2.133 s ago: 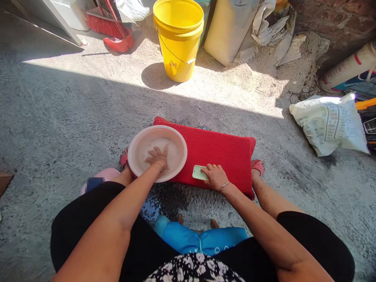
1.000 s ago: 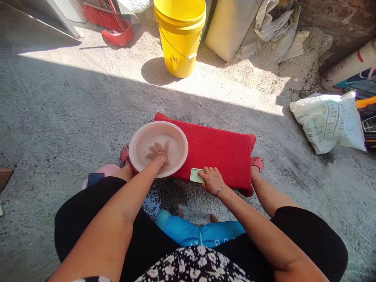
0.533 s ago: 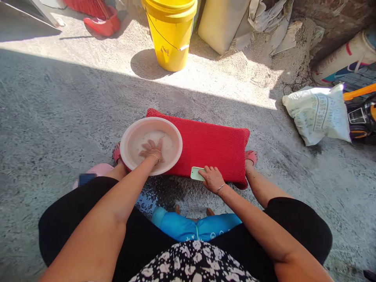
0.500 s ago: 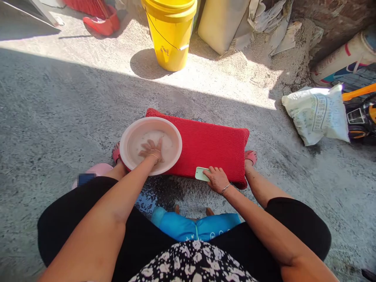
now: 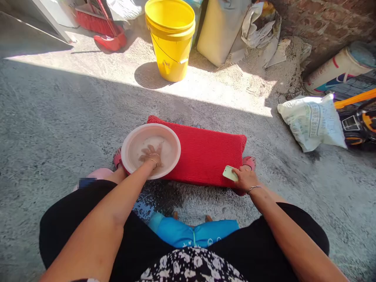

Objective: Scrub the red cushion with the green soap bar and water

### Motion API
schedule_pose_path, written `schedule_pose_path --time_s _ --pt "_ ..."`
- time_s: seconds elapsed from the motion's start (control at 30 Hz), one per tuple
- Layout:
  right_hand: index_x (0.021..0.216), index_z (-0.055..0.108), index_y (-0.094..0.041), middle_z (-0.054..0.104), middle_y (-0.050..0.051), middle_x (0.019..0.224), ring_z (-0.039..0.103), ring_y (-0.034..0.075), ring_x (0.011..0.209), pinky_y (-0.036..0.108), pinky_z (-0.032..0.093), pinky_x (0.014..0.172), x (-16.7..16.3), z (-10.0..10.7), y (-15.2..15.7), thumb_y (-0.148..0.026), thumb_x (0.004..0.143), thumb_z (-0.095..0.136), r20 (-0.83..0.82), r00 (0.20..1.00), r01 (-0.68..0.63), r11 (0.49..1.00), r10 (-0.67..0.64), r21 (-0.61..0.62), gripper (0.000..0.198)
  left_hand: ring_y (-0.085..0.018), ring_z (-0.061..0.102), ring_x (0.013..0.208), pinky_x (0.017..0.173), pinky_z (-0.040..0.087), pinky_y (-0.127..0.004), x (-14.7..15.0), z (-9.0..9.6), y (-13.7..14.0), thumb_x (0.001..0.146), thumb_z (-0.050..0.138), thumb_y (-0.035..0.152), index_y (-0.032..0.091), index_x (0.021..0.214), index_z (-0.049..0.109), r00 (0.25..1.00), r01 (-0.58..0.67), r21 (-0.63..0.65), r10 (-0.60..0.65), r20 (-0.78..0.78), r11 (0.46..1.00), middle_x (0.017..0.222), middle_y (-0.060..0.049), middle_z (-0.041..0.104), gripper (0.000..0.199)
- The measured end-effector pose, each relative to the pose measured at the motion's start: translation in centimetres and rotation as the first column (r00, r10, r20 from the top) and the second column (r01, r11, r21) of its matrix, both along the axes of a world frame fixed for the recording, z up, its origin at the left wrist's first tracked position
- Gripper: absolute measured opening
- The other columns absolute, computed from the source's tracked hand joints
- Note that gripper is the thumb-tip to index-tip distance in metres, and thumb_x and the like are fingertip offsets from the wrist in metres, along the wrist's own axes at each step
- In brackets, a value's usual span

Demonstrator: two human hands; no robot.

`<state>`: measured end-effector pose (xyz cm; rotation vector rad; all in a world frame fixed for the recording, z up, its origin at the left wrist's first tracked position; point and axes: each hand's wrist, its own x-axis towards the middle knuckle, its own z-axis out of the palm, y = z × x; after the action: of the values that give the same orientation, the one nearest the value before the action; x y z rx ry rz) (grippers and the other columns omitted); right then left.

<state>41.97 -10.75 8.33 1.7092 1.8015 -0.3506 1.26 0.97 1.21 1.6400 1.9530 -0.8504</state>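
My left hand [image 5: 152, 154] is under the water in a pale pink basin [image 5: 127, 167], its fingers spread and holding nothing. The basin rests on the left end of a red, towel-like cloth [image 5: 208, 150] that covers a low, oblong support. At the cloth's near right corner, my right hand [image 5: 247, 179] is closed around one end of a pale green scrub brush [image 5: 230, 173]. The brush lies flat against the cloth, with its back and a small hole showing. Its underside is hidden.
My feet in pink sandals flank the support, on wet concrete [image 5: 176, 192]. A yellow bucket [image 5: 173, 55] stands ahead, with a red broom [image 5: 93, 21] and dustpan [image 5: 111, 41] to its left. A white sack [image 5: 314, 121] lies at right beside an orange-and-black machine [image 5: 357, 123].
My right hand has slid the brush to the right along the cloth's near edge. My left hand stays in the water. The whole view has tilted slightly upward.
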Motion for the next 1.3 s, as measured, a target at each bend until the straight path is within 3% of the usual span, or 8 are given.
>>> schedule_pose_path --time_s 0.27,0.37,0.53,0.7,0.9,1.1,1.2,1.3 --pt "0.126 0.054 -0.025 0.058 0.009 0.119 0.052 0.023 0.105 0.033 0.032 0.082 -8.7 -2.1 4.5 -0.027 0.078 0.059 -0.323 0.941 -0.050 0.985 0.101 0.164 0.048 -0.042 0.028 0.139 0.094 0.041 -0.060 1.1 4.4 -0.8 0.085 0.054 0.036 0.031 0.146 0.037 0.987 0.146 0.214 -0.157 0.034 0.966 0.157 -0.017 0.024 0.063" --pt "0.122 0.055 -0.025 0.059 0.008 0.119 0.052 0.023 0.105 0.032 0.033 0.081 -10.0 -2.6 5.3 -0.027 0.076 0.060 -0.422 0.902 -0.001 0.977 0.093 0.213 0.046 -0.037 0.026 0.142 0.105 0.034 -0.056 4.3 6.7 -1.4 0.090 0.047 0.029 0.026 0.144 0.041 0.928 0.324 0.403 -0.371 0.042 0.856 0.156 -0.016 0.030 0.054" --pt "0.118 0.056 -0.021 0.061 0.008 0.114 0.054 0.022 0.101 0.031 0.035 0.080 -9.8 -2.9 5.4 -0.032 0.075 0.063 -0.557 0.818 -0.008 0.971 0.143 0.239 0.045 -0.032 0.023 0.145 0.114 0.026 -0.046 12.1 8.0 -3.7 0.078 0.064 0.053 0.026 0.147 0.034 0.626 0.588 0.475 -0.740 0.245 0.655 0.155 -0.016 0.032 0.080" --pt "0.111 0.056 -0.018 0.062 0.005 0.105 0.055 0.019 0.092 0.028 0.038 0.077 -7.1 -3.7 4.9 -0.027 0.068 0.069 -0.681 0.730 0.077 0.982 0.062 0.171 0.046 -0.032 0.028 0.142 0.111 0.028 -0.047 16.3 6.9 -4.9 0.073 0.068 0.056 0.026 0.153 0.017 0.622 0.605 0.335 -0.692 0.366 0.722 0.155 -0.017 0.031 0.099" --pt "0.098 0.057 -0.020 0.062 0.001 0.097 0.054 0.017 0.087 0.026 0.038 0.075 -6.3 -4.2 4.5 -0.022 0.062 0.075 -0.773 0.634 0.068 0.993 0.034 0.099 0.041 -0.032 0.048 0.124 0.100 0.040 -0.046 16.0 7.1 -6.1 0.075 0.067 0.049 0.023 0.148 0.028 0.710 0.540 0.239 -0.589 0.385 0.807 0.140 -0.016 0.045 0.086" --pt "0.104 0.061 -0.020 0.063 0.003 0.101 0.056 0.018 0.092 0.029 0.040 0.080 -8.0 -4.1 4.0 -0.031 0.063 0.079 -0.785 0.615 0.006 0.995 0.074 0.099 0.046 -0.031 0.053 0.116 0.094 0.045 -0.046 15.8 7.4 -6.7 0.075 0.062 0.058 0.020 0.131 0.046 0.730 0.533 0.243 -0.586 0.353 0.811 0.128 -0.016 0.053 0.069" --pt "0.126 0.056 -0.027 0.056 0.007 0.128 0.052 0.021 0.114 0.034 0.040 0.090 -7.1 -4.3 3.8 -0.035 0.063 0.080 -0.743 0.668 0.039 0.994 0.048 0.100 0.068 -0.030 0.056 0.112 0.091 0.047 -0.044 15.3 7.1 -6.2 0.074 0.063 0.056 0.017 0.124 0.050 0.768 0.520 0.210 -0.561 0.310 0.828 0.123 -0.016 0.056 0.065" --pt "0.142 0.044 -0.031 0.040 0.012 0.147 0.041 0.028 0.130 0.044 0.038 0.097 -5.5 -4.9 3.4 -0.048 0.074 0.072 -0.560 0.816 0.243 0.964 -0.142 0.110 0.076 -0.030 0.057 0.112 0.091 0.048 -0.043 14.9 6.9 -5.0 0.074 0.063 0.054 0.015 0.123 0.049 0.820 0.487 0.178 -0.518 0.244 0.855 0.124 -0.016 0.056 0.065"
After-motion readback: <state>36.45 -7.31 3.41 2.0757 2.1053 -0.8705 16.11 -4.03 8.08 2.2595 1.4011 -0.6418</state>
